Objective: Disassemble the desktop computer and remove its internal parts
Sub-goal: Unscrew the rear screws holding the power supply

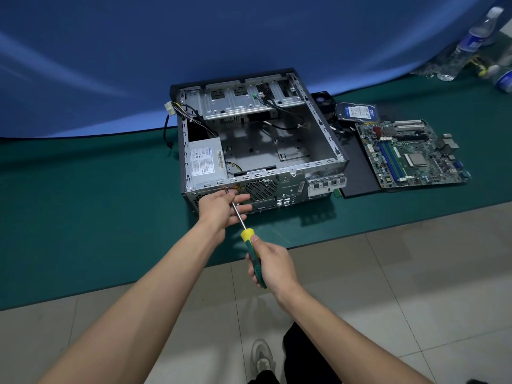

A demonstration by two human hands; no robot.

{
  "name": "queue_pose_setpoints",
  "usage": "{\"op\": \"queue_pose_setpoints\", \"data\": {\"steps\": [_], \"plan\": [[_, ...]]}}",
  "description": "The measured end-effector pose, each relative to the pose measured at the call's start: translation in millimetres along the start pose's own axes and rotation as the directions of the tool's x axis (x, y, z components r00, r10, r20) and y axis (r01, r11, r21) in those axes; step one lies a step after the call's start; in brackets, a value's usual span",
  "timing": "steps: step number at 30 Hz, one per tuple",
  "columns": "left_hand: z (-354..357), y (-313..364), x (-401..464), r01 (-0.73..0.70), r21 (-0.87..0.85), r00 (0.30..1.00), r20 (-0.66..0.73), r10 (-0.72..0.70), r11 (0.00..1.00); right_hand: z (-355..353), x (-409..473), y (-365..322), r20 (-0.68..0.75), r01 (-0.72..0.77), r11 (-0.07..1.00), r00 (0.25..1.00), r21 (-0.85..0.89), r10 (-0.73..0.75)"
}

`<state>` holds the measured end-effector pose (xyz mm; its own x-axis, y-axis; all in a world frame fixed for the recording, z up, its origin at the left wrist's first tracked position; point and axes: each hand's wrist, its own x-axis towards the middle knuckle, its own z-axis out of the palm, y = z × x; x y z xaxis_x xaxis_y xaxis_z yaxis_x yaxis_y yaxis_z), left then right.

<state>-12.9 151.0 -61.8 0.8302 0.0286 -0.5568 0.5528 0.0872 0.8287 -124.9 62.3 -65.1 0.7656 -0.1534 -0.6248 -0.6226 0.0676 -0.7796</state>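
Note:
An open desktop case (pixel 318 128) lies on a green mat, its main bay bare. A grey power supply (pixel 205 162) still sits in its near left corner. My right hand (pixel 273 266) grips the green-and-yellow handle of a screwdriver (pixel 249 236). The metal shaft runs up to a screw on the case's rear panel beside the power supply. My left hand (pixel 221 207) is at the rear panel with thumb and forefinger around the shaft near its tip, the other fingers straight. The tip itself is hidden by my fingers.
A motherboard (pixel 410 153) lies on a black panel (pixel 357 167) right of the case. Behind it are a hard drive (pixel 357 110) and a cooler fan (pixel 324 99). Plastic bottles (pixel 471 42) stand far right. Loose cables (pixel 169 126) hang off the case's left. Tiled floor lies in front.

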Motion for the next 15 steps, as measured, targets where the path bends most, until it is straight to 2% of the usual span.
{"op": "queue_pose_setpoints", "data": {"steps": [3, 7, 10, 15], "plan": [[-2.3, 0.3, 1.1, 0.009, 0.000, 1.000, 0.002, -0.009, 1.000, 1.2, 0.2, -0.6, 0.012, -0.014, 1.000, 1.000, 0.024, 0.014], [-1.8, 1.6, 1.9, 0.006, 0.019, 1.000, -0.011, -0.006, 1.000, 2.8, 0.3, 0.2, 0.070, -0.086, 0.983, 0.995, 0.165, 0.075], [-2.2, 3.2, 1.6, 0.005, 0.027, 1.000, -0.015, -0.005, 1.000, 4.8, -1.1, 0.4, 0.106, -0.115, 0.971, 0.990, 0.208, 0.094], [-0.2, 3.7, 3.2, 0.014, 0.017, 0.999, -0.034, -0.014, 1.000, -0.2, 0.8, -2.1, 0.037, -0.065, 0.992, 0.997, 0.107, 0.061]]}}
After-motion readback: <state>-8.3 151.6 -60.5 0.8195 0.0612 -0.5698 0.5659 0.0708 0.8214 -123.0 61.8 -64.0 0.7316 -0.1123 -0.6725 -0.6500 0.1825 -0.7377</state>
